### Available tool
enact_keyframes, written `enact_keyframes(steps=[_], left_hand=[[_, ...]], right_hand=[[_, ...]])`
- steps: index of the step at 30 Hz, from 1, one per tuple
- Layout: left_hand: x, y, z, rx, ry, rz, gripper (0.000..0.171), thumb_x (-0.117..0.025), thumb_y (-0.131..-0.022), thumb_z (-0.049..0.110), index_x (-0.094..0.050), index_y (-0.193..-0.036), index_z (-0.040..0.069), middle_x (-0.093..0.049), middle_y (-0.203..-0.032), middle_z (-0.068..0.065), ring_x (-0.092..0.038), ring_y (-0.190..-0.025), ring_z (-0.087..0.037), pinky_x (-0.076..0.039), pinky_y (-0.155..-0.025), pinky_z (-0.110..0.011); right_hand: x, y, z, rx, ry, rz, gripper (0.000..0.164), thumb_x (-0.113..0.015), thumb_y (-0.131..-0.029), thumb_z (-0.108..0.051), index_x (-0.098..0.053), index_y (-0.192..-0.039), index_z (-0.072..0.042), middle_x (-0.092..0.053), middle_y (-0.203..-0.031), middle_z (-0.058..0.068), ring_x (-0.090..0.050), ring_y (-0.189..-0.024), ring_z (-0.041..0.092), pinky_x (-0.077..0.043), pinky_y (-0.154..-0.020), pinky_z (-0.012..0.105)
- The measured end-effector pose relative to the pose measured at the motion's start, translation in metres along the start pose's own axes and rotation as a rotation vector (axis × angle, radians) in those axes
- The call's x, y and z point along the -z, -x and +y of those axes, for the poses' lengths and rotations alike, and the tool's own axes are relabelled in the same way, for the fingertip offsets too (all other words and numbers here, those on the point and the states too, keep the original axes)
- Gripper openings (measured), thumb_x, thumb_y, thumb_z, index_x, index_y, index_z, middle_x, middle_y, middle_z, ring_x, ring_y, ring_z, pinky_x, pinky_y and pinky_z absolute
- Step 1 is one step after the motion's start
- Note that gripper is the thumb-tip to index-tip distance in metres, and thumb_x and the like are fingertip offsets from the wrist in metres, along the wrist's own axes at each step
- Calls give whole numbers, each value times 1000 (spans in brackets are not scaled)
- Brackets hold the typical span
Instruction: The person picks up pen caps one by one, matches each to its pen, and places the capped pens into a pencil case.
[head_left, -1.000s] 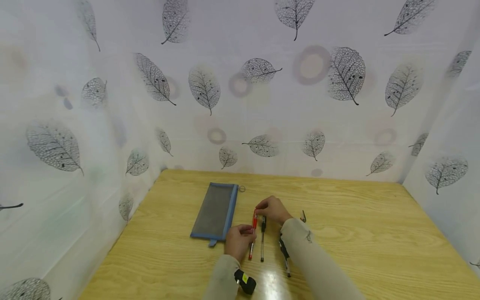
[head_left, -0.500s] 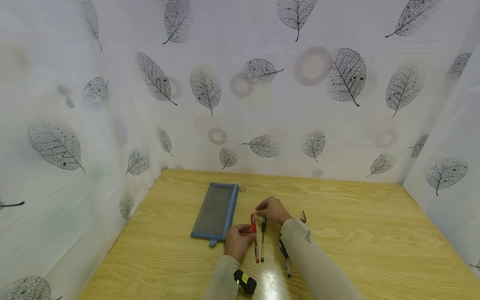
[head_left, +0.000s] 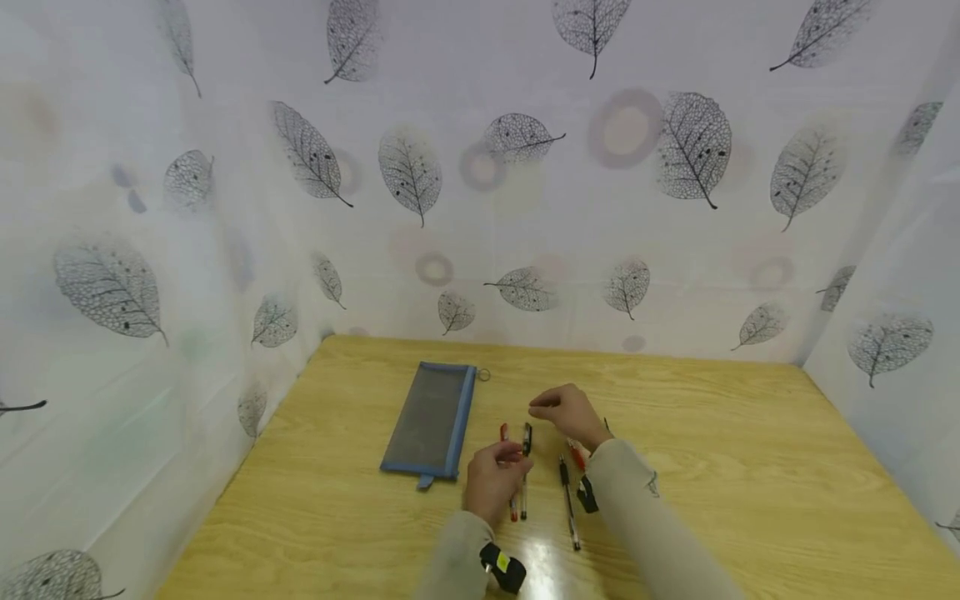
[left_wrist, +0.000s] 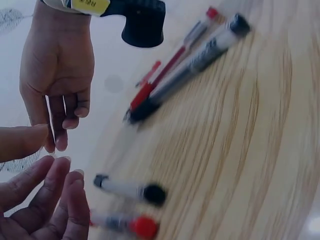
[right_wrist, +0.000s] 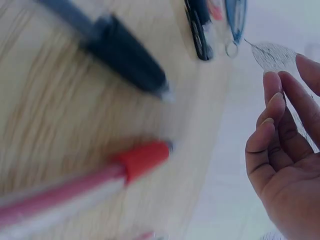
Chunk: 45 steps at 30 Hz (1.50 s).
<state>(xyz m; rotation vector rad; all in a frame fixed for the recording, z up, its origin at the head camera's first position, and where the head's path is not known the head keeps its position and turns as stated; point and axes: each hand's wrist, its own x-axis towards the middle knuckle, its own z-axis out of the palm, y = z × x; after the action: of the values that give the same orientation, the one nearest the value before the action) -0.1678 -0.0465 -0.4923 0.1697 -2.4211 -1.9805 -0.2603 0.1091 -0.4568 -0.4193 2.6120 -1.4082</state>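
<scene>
1. Head view: the left hand [head_left: 497, 482] was over the left pair of pens on the bench [head_left: 712, 467]. These were a red pen [head_left: 505, 432] and a black pen [head_left: 527, 442], lying side by side to the right of the mesh pouch [head_left: 429, 417]. The right hand [head_left: 572, 412] was farther off and to the right. A second black pen [head_left: 567, 492] lay to the right, with a second red pen [head_left: 576, 454] partly behind the right sleeve [head_left: 652, 517]. The step in hand looked like adjusting the left pair, which called for small, gentle nudges.

2. Left wrist view: the bent fingers [left_wrist: 75, 200] stood apart from the thumb and pinched nothing. Whether they touched the left pair could not be told. Good handling called for a light pinch at mid-barrel, so one pen would not roll into its neighbour.

3. Right wrist view: the right hand's fingers were loosely curled, the thumb apart, nothing between them. The second black pen and second red pen lay close to the camera with a gap between. A raised forearm seemed wise, to keep the sleeve off them.

4. Head view against half a second earlier: both hands had shifted right. The left hand hid more of the left pair, while the second black pen had come out from behind the sleeve. The pouch had not moved.
</scene>
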Motion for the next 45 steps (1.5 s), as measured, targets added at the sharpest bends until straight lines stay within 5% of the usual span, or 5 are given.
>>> enact_keyframes(steps=[8, 19, 30, 37, 45], left_hand=[[-28, 17, 15, 109, 77, -63, 25, -74, -82, 7, -69, -105, -2, -67, -80, -2, -64, -64, -15, -55, -57, -28], [-56, 26, 11, 235, 190, -26, 32, -75, -78, -2, -65, -108, -3, -64, -90, -7, -61, -63, -12, -55, -56, -25], [-67, 23, 5, 244, 18, 34, 41, -79, -73, 0, -66, -112, -1, -64, -92, -1, -61, -61, -9, -54, -53, -22], [-73, 22, 8, 159, -191, 101, 38, -86, -65, 4, -71, -100, 2, -65, -82, 3, -61, -79, -14, -55, -73, -34], [-75, 20, 11, 182, -309, 76, 36, -83, -69, 8, -69, -102, 5, -63, -84, 4, -60, -80, -15, -54, -72, -36]], right_hand=[[33, 25, 13, -34, -96, 62, 32, -64, -94, -22, -67, -115, 2, -65, -118, 15, -61, -102, 31, -52, -82, 49], [71, 57, 23, -100, -126, 153, 38, -63, -94, -31, -66, -121, -3, -63, -121, 15, -58, -111, 31, -46, -95, 52], [86, 72, 28, -114, -103, 211, 45, -62, -94, -36, -64, -122, -1, -60, -126, 18, -58, -103, 30, -49, -85, 43], [86, 73, 33, -139, -111, 218, 47, -62, -94, -38, -64, -122, -1, -60, -125, 18, -55, -109, 37, -48, -89, 49], [87, 74, 36, -149, -125, 219, 47, -62, -94, -36, -63, -123, 1, -60, -125, 19, -54, -111, 38, -47, -91, 50]])
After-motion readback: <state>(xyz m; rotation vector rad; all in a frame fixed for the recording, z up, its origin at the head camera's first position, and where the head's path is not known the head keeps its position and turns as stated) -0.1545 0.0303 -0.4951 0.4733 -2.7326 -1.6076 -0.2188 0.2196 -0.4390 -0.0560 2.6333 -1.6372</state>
